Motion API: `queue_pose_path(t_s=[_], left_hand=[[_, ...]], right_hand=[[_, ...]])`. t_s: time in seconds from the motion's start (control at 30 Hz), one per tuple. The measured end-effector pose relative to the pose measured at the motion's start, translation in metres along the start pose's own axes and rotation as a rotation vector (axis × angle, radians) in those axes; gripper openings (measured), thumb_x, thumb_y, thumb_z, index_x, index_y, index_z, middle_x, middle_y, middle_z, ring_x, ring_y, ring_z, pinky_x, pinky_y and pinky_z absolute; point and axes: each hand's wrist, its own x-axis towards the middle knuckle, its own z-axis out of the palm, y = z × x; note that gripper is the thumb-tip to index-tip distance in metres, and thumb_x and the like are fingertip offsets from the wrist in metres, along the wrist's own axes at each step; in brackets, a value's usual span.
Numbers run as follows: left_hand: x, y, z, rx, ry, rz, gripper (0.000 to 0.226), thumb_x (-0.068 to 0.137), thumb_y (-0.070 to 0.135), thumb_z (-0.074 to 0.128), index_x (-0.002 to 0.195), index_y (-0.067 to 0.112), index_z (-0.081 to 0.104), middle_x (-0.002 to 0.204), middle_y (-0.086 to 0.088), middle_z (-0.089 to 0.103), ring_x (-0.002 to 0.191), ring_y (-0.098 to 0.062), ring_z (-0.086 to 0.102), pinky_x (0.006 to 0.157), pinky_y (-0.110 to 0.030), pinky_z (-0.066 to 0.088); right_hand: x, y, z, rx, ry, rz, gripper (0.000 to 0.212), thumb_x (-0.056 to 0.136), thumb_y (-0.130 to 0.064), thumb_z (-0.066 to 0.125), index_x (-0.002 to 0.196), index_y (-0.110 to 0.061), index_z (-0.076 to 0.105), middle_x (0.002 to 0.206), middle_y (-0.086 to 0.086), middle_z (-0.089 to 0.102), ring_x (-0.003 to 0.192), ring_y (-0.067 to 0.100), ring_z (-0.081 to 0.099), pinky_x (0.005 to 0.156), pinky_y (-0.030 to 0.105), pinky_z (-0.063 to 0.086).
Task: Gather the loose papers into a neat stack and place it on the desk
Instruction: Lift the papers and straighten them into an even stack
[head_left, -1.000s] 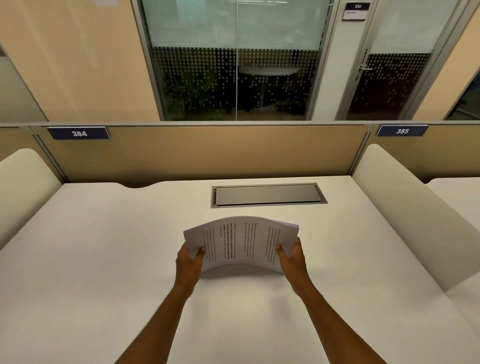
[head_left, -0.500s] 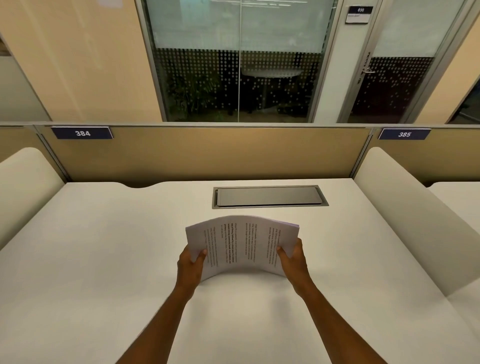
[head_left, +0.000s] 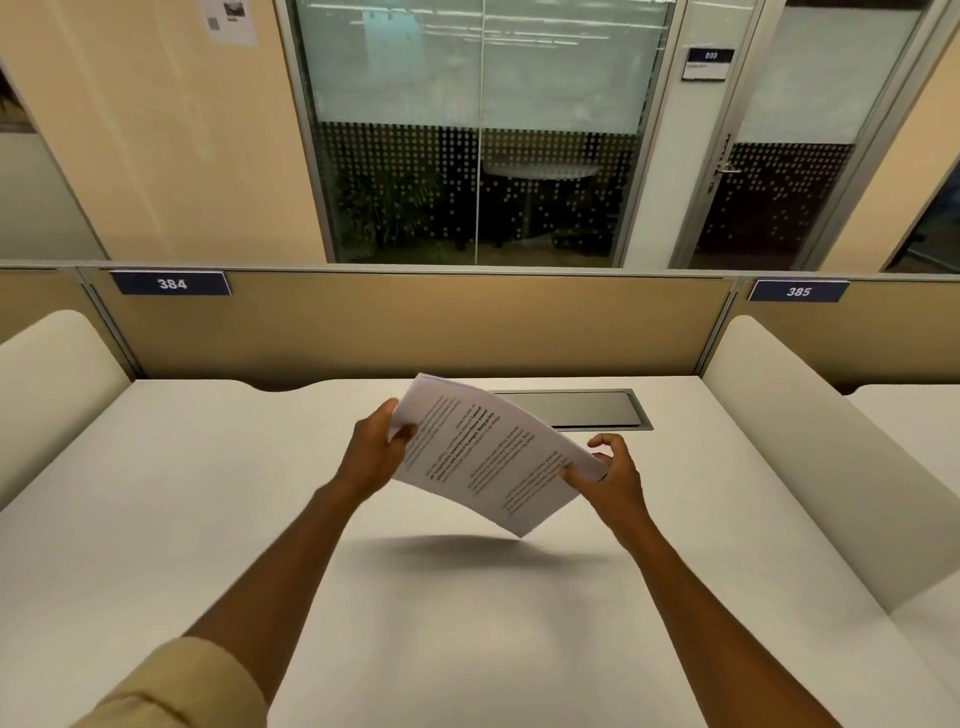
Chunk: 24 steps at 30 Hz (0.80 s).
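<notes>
The sheets look gathered already, so the step in hand is squaring and setting down: I would turn the stack of papers (head_left: 493, 457) level, tap its lower edge on the surface (head_left: 156, 519) to even the sheets, then lower it flat before letting go, both hands releasing together so nothing slides.

The stack is held in the air over the middle of the surface, toward its far edge, tilted and bowed, its near corner lowest; a shadow lies below it, so it is not touching. The left hand (head_left: 374, 452) is closed on the stack's upper left corner, thumb on top. The right hand (head_left: 608, 475) pinches the right edge with thumb and lower fingers, while its other fingers curl loosely above; how firm that pinch is seems unclear. Both arms reach forward, nearly straight.
</notes>
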Motion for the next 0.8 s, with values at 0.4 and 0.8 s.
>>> queue_pose_path(t_s=[0.4,0.8], left_hand=[[0.045,0.086,-0.017,0.394,-0.255,0.249,0.008,0.097,0.013,0.050,0.100,0.007,0.051,0.109,-0.013,0.066,0.096,-0.033,0.063,0.080,-0.051,0.057],[0.042,0.073,-0.028,0.315,-0.070,0.087,0.044,0.074,0.056,0.074,0.079,0.013,0.065,0.074,-0.001,0.071,0.065,-0.020,0.069,0.055,-0.037,0.058]], right_hand=[[0.009,-0.051,0.022,-0.129,-0.176,-0.252,0.028,0.092,-0.031,0.062,0.118,-0.030,0.051,0.102,-0.008,0.063,0.086,0.013,0.066,0.065,0.017,0.055],[0.013,-0.064,0.020,-0.067,-0.074,-0.208,0.018,0.094,-0.029,0.058,0.107,-0.017,0.055,0.099,-0.001,0.064,0.082,0.010,0.064,0.058,0.011,0.051]])
